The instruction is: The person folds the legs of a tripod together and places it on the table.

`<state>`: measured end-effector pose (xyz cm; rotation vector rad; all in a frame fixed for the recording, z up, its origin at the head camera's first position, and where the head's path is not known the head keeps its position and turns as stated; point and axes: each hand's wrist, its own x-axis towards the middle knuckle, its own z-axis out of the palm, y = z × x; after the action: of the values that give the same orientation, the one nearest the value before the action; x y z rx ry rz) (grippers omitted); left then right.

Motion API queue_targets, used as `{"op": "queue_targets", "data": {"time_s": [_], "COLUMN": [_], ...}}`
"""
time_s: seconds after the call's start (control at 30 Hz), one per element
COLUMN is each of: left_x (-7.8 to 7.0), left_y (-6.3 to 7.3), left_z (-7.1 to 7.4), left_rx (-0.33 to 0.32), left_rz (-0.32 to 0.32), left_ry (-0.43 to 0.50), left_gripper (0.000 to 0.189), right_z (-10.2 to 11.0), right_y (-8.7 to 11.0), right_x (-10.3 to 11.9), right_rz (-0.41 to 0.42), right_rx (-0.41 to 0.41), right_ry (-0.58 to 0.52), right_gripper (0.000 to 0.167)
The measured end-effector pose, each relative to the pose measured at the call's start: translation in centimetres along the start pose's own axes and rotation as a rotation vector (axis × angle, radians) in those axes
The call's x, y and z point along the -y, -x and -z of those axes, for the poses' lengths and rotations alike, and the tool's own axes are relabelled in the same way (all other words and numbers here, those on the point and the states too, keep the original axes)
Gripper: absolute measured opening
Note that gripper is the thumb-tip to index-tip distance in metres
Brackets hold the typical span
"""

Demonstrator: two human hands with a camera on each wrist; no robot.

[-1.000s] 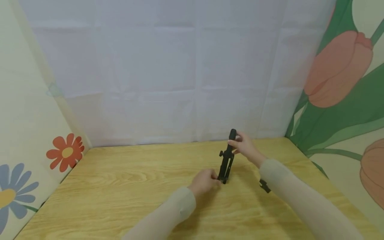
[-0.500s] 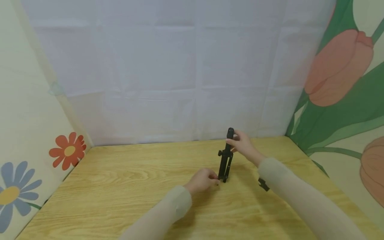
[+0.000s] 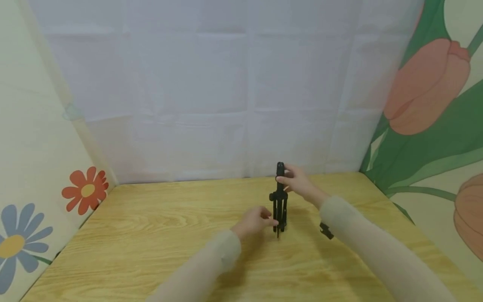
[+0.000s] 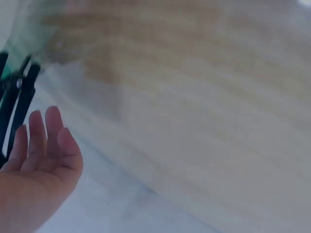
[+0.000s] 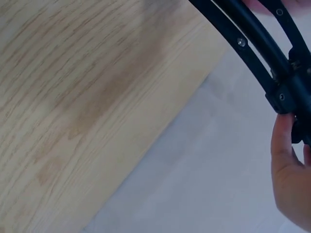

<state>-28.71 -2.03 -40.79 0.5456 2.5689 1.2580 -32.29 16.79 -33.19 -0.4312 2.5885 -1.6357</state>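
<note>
In the head view a small black tripod (image 3: 279, 196) stands nearly upright over the wooden table, its legs close together and pointing down. My right hand (image 3: 300, 183) holds it by the upper column, thumb and fingers around the black tube. My left hand (image 3: 252, 222) is beside the lower legs, thumb toward the nearest one. The left wrist view shows the left hand (image 4: 41, 167) with loosely extended fingers next to the tripod legs (image 4: 25, 94). In the right wrist view the right hand's fingers (image 5: 282, 141) lie against the tripod (image 5: 269, 51) near its leg joint.
A small black part (image 3: 326, 231) lies on the table (image 3: 162, 243), next to the right sleeve. White cloth (image 3: 188, 105) hangs behind the table's back edge. Flower-patterned panels (image 3: 426, 92) stand on both sides.
The tripod has shifted left, straightened from its tilt and turned, so its legs show more separately. My right hand moved left with it. My left hand's fingers have loosened beside the legs.
</note>
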Motion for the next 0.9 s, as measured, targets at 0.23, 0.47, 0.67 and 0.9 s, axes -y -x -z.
{"op": "queue_targets", "data": {"time_s": [0.23, 0.47, 0.67, 0.9], "left_x": [-1.8, -2.4, -2.1, -1.8], "left_y": [-0.3, -1.3, -2.2, -2.3], "left_z": [3.7, 4.3, 3.1, 2.8], "left_rx": [-0.056, -0.030, -0.008, -0.084], "left_rz": [-0.069, -0.079, -0.138, -0.162], "left_ry": [0.065, 0.189, 0.275, 0.305], "left_gripper": [0.050, 0.056, 0.046, 0.033], "right_z": [-0.3, -0.6, -0.6, 0.0], "right_y": [-0.4, -0.3, -0.2, 0.4], "right_x": [0.4, 0.8, 0.9, 0.2], "right_rz": [0.029, 0.058, 0.088, 0.117], "right_rx": [0.074, 0.145, 0.177, 0.149], "right_ry": [0.026, 0.023, 0.042, 0.061], "right_gripper": [0.060, 0.044, 0.045, 0.054]}}
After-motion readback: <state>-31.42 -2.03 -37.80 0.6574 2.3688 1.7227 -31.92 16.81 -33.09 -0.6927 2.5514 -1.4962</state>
